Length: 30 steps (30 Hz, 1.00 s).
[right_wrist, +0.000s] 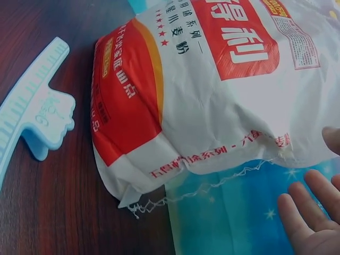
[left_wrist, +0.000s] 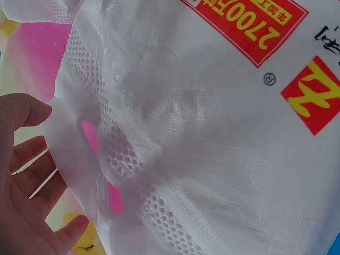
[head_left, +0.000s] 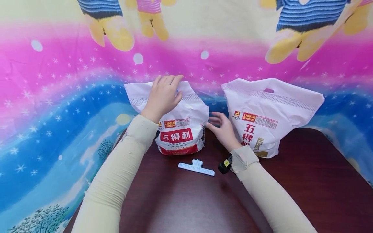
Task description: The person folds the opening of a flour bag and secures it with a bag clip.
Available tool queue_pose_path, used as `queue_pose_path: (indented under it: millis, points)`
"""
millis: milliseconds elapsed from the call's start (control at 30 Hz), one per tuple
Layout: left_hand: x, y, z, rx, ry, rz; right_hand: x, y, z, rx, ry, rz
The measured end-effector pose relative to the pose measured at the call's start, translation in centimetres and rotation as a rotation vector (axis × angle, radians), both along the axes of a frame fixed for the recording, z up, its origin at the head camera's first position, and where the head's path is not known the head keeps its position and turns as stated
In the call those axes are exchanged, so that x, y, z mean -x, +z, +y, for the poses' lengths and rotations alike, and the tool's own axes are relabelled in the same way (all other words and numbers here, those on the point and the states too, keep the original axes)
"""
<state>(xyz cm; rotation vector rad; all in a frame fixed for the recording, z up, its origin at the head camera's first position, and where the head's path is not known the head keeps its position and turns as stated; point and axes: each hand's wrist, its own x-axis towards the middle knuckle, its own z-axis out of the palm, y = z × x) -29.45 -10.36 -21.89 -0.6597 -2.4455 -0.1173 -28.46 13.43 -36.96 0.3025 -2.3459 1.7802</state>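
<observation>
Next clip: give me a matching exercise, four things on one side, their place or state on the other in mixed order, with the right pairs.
Things:
1. left hand
2. right hand
3. bag clip
4. second flour bag

Places or states:
A. lies flat on the dark table, in front of the near bag
B. stands alone to the right, handle hole at the top
C. rests on the folded top of the near flour bag
D. open, beside the near bag's right side

Pairs: 1-C, 2-D, 3-A, 4-B
</observation>
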Motion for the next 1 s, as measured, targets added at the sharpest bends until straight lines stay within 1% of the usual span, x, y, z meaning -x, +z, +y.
queue_pose_path:
  millis: [200, 333, 600, 767, 1000]
  points:
    - [-0.1, 0.4, 0.0, 0.011, -0.004, 0.003, 0.5, 0.0, -0.5, 0.025, 0.033, -0.010]
    - [-0.1, 0.5, 0.0, 0.014, -0.008, -0.010, 0.7, 0.0, -0.8, 0.031, 0.043, -0.014]
    - [-0.2, 0.6, -0.3, 0.019, -0.003, -0.031, 0.8, 0.2, -1.8, 0.034, 0.018, -0.018]
    - [-0.1, 0.6, -0.2, 0.015, 0.006, -0.052, 0.9, 0.4, -2.2, 0.021, -0.016, -0.013]
    - [-0.3, 0.7, -0.2, -0.010, -0.003, -0.042, 1.1, 0.8, -2.8, -0.010, -0.047, -0.017]
